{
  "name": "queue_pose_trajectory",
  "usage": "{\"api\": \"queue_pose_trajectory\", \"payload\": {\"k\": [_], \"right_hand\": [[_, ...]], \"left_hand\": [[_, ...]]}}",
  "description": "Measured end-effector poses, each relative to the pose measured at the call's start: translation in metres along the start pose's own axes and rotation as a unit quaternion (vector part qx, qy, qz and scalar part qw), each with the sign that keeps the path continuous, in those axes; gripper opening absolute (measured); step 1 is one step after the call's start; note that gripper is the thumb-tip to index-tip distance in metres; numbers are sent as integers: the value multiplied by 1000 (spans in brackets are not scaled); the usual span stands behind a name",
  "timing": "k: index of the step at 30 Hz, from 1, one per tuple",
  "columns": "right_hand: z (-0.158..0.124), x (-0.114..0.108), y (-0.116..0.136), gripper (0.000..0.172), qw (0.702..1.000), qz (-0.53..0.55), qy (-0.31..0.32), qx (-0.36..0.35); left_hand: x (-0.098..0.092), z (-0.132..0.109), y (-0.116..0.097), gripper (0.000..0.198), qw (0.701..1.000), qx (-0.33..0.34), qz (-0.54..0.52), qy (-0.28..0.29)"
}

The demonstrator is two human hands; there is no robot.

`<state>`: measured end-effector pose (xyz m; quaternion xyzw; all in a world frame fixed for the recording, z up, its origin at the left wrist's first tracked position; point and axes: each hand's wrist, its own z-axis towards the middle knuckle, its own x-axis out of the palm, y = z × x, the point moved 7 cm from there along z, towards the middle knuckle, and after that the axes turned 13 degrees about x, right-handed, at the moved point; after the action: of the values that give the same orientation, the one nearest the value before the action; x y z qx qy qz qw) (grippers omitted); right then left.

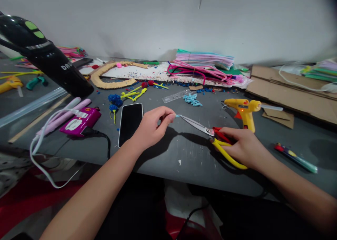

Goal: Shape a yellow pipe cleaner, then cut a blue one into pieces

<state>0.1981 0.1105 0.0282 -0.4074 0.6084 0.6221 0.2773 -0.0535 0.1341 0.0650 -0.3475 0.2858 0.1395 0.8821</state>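
Head view: the left hand (151, 125) pinches a short pale-blue fuzzy piece (177, 116) at the blade tips of yellow-and-red-handled steel scissors (210, 133). The right hand (244, 147) grips the scissors just in front of the yellow hot-glue gun (244, 111). Pinching steadily near the blades should keep the snip clean.

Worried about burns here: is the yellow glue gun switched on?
On, it seems: a red light glows on the body of the glue gun, which stands on the table.

Grey worktop (184, 155) against a bare white wall (158, 18)
The worktop is dark grey, scuffed and flecked with pale marks; the wall rises straight behind it, plain and softly lit, and below the worktop's near edge lies deep shadow.
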Motion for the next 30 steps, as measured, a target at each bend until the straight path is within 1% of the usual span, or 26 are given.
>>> {"api": "queue_pose_trajectory", "payload": {"k": [4,8,15,21,26,30], "right_hand": [[1,0,0,24,1000,-13,7,16],[0,0,-1,25,1000,4,7,27],[0,2,-2,25,1000,-2,10,20],[0,1,-1,24,1000,-4,13,19],[-1,2,-5,28,999,2,10,39],[-2,2,-3,24,999,10,13,35]], "left_hand": [[0,0,0,19,1000,0,0,-1],[0,0,0,19,1000,1,2,1],[-1,0,0,18,1000,5,-1,-5],[0,0,-1,20,1000,4,2,3],[-1,0,-1,20,1000,3,5,4],[-1,0,-1,19,1000,7,5,4]]}}
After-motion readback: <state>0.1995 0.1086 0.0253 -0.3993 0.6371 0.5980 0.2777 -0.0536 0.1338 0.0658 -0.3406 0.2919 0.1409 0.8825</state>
